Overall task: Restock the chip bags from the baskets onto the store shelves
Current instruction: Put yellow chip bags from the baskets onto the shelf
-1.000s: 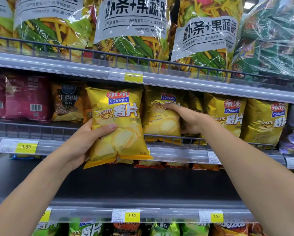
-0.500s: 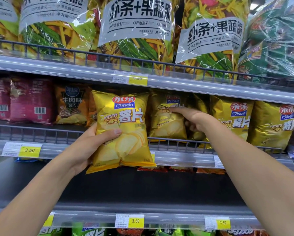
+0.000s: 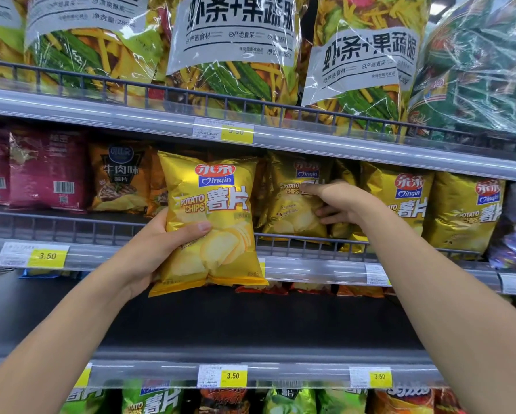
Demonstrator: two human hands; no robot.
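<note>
Glossy foil chip bag (image 3: 212,216); dark metal wire rail (image 3: 71,227); clear plastic wrap (image 3: 475,70).

Bright overhead light, wide-angle edge blur

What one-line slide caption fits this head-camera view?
Left hand holds a yellow chip bag before the middle shelf while right hand grips a matching shelved bag.

Wire-railed shelf (image 3: 107,256) with upright yellow chip bags (image 3: 460,215).
</note>
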